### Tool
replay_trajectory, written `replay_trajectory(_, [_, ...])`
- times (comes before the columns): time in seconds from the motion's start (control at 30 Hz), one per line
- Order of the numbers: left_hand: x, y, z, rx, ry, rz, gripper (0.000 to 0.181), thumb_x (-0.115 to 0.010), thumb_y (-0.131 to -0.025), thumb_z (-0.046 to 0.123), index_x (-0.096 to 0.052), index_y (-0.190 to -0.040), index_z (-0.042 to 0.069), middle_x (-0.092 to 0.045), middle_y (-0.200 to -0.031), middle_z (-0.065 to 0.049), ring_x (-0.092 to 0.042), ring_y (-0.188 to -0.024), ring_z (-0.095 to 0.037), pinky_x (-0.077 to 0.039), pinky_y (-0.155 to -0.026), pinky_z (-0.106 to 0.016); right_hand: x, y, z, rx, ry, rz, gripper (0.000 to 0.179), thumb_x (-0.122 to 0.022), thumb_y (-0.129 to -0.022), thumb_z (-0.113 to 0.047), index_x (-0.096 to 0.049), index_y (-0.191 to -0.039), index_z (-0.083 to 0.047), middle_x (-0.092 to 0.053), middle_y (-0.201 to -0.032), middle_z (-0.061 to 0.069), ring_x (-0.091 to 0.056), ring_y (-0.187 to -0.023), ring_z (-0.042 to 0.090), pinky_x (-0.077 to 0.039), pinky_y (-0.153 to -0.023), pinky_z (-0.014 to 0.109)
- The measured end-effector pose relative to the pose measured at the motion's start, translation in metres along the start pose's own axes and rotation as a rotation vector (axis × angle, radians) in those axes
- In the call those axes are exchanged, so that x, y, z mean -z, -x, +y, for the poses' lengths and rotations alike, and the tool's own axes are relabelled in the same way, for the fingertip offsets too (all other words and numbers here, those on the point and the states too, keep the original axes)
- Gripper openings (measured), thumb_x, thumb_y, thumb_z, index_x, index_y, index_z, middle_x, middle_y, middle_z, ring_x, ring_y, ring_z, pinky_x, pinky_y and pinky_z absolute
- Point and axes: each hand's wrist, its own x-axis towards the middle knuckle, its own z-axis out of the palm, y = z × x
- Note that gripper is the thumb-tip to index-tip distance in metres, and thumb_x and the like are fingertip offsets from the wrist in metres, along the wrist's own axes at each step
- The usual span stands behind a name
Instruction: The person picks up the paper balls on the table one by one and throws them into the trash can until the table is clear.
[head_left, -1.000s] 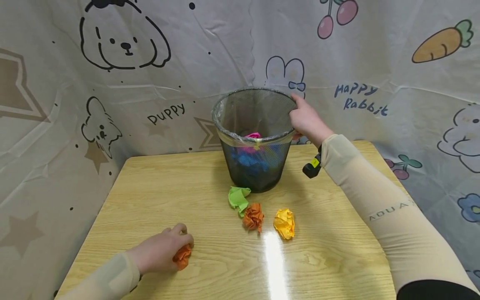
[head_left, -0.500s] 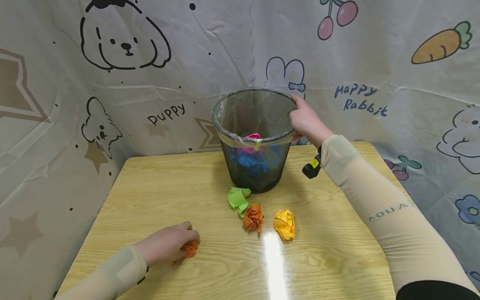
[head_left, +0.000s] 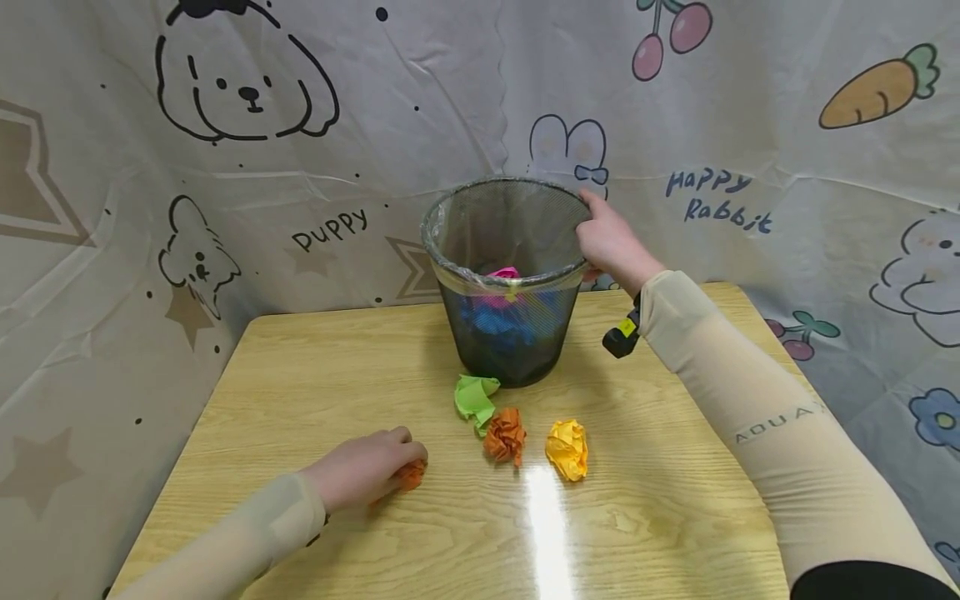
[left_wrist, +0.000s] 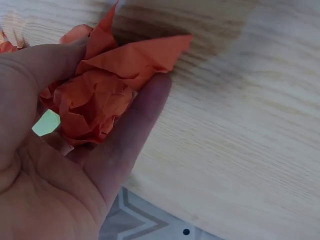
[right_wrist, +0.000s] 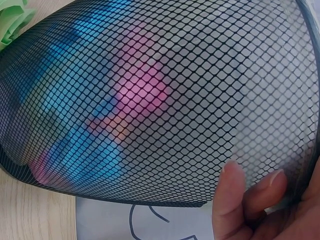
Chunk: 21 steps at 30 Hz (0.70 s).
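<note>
My left hand point(head_left: 366, 468) grips a crumpled orange paper ball point(head_left: 411, 475) low over the table. In the left wrist view, the thumb and fingers curl round this crumpled paper point(left_wrist: 97, 102), and one pointed flap sticks out. My right hand point(head_left: 617, 242) holds the right side of the rim of a black mesh wastebasket point(head_left: 517, 367). Up close in the right wrist view, fingertips point(right_wrist: 231, 182) lie against the mesh. The basket stands upright with a clear bag over its rim. Blue and pink crumpled paper point(head_left: 498, 321) shows inside through the mesh.
In front of the basket lie a green crumpled paper point(head_left: 476, 398), a second orange paper ball point(head_left: 506, 437) close to it, and a yellow paper ball point(head_left: 567, 450) to the right. The wooden table point(head_left: 322, 375) backs onto a printed cloth point(head_left: 420, 92).
My left hand has moved right and slightly away from me across the table, carrying the orange paper ball towards the other papers. The right hand and wastebasket have stayed in place.
</note>
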Motion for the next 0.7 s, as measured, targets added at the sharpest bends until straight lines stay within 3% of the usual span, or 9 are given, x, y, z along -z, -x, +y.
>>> replay_trajectory(0.33, [0.004,-0.016,0.004,-0.078,0.036,0.029,0.025,-0.076,-0.094,0.015,-0.068,-0.117,0.020,-0.054,-0.096,0.005,-0.053,-0.078,-0.007,-0.051,-0.069,-0.029,-0.002,0.000,-0.001,0.006,-0.008,-0.002,0.072,-0.030,-0.101,-0.005,-0.006,-0.167,-0.023,-0.026,-0.165,0.016,-0.058,-0.093,0.033,-0.059,-0.062,0.041])
replay_trajectory(0.47, [0.021,-0.016,0.009,-0.101,0.039,0.065,0.024,-0.078,-0.092,0.017,-0.068,-0.114,0.019,-0.054,-0.096,0.005,-0.052,-0.078,-0.008,-0.051,-0.069,-0.028,-0.002,0.001,-0.001,0.008,0.001,-0.003,0.072,-0.029,-0.101,-0.005,-0.005,-0.167,-0.023,-0.023,-0.166,0.016,-0.058,-0.088,0.033,-0.059,-0.061,0.040])
replay_trajectory(0.7, [0.063,-0.016,0.015,-0.101,-0.023,0.140,0.032,-0.082,-0.087,0.007,-0.068,-0.113,0.020,-0.057,-0.099,0.004,-0.055,-0.078,-0.009,-0.053,-0.071,-0.028,-0.001,0.001,-0.002,0.004,0.006,0.000,0.073,-0.029,-0.101,-0.005,-0.005,-0.167,-0.025,-0.019,-0.168,0.013,-0.057,-0.084,0.030,-0.059,-0.060,0.039])
